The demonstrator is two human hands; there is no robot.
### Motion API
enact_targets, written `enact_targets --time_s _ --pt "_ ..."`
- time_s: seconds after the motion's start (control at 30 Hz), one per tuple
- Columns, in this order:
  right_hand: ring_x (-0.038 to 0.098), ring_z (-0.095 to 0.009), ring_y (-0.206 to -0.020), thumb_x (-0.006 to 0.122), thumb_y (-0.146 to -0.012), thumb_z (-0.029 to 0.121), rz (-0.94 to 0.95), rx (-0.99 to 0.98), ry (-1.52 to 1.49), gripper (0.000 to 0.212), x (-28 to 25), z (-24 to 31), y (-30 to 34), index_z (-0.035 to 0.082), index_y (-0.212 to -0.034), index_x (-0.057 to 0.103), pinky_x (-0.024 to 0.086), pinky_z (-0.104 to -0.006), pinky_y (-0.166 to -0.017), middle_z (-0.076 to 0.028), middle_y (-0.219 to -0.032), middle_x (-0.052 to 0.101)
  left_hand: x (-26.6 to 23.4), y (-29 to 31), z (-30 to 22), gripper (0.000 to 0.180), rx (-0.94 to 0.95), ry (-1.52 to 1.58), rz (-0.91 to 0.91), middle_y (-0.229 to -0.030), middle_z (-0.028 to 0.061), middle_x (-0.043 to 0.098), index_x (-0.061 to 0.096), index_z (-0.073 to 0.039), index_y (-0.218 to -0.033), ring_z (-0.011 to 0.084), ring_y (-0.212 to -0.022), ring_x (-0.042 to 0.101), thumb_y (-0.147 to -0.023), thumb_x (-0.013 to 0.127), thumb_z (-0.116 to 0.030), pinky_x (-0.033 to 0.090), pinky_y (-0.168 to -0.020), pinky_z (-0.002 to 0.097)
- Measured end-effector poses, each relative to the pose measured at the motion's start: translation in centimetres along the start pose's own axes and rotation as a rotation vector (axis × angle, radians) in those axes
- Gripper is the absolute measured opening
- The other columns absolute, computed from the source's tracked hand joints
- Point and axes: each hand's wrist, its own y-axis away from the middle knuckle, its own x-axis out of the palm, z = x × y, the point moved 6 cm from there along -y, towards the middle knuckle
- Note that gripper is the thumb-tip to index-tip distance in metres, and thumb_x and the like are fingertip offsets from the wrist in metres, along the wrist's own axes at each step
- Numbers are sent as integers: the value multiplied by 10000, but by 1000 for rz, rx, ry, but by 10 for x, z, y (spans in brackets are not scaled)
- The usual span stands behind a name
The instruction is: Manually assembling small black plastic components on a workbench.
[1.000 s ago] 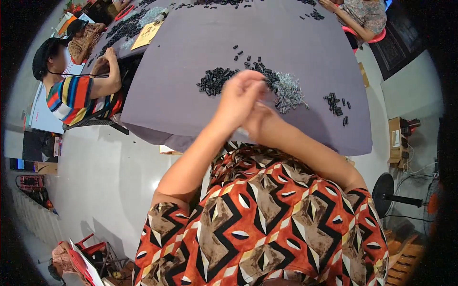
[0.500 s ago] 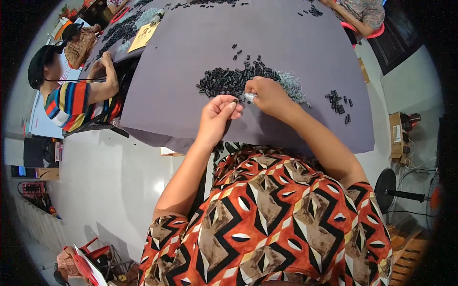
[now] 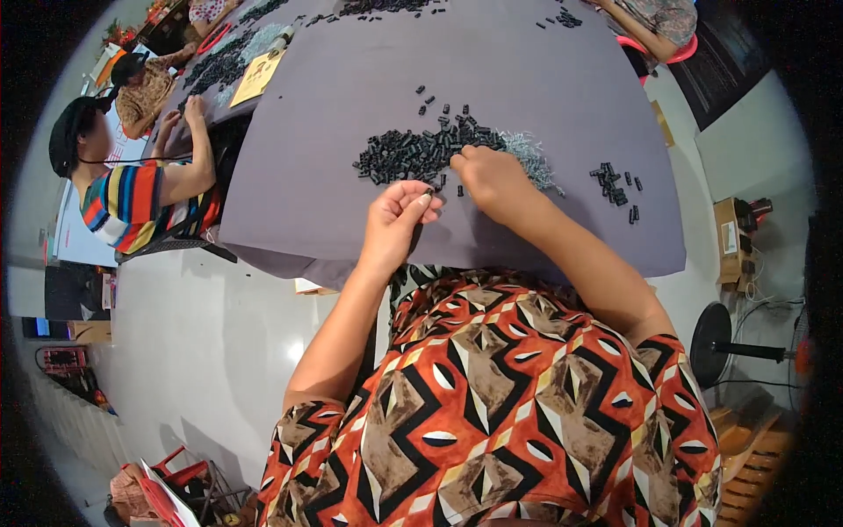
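The left hand (image 3: pixel 395 217) pinches a small dark piece (image 3: pixel 428 191) between thumb and finger, near the big pile of black pieces (image 3: pixel 404 155) on the grey surface (image 3: pixel 351 88). The right hand (image 3: pixel 493 180) is curled up; I cannot tell if it holds anything. It partly hides the silver bits (image 3: pixel 530 156). A brown box (image 3: pixel 727 233) is far right, its inside too small to see.
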Motion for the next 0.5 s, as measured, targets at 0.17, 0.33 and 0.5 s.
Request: enact_targets --time_s 0.17,0.33,0.5 --pt "610 -324 -886 553 -772 39 -81 59 -197 238 -16 -4 15 34 -1004 607 514 -386 -733 -161 -908 612 0 1 1 128 7 -47 5 -924 69 702 614 -9 -1064 99 -758 633 -964 566 -74 518 -726 238" --pt "609 -136 -747 597 -785 -24 115 398 -1167 189 -13 -6 32 31 -961 637 474 -285 -660 -33 -817 633 16 4 -2 143 -51 -81 56 -902 66 694 595 1 -1084 95 -748 623 -962 571 -70 504 -707 232" --pt "568 -55 -735 566 -827 -12 93 391 -1355 157 -15 -8 39 44 -955 637 443 -210 -622 21 -830 617 40 13 -11 153 -100 -50 122 -879 54 688 594 -3 -1093 81 -724 605 -965 569 -82 493 -688 222"
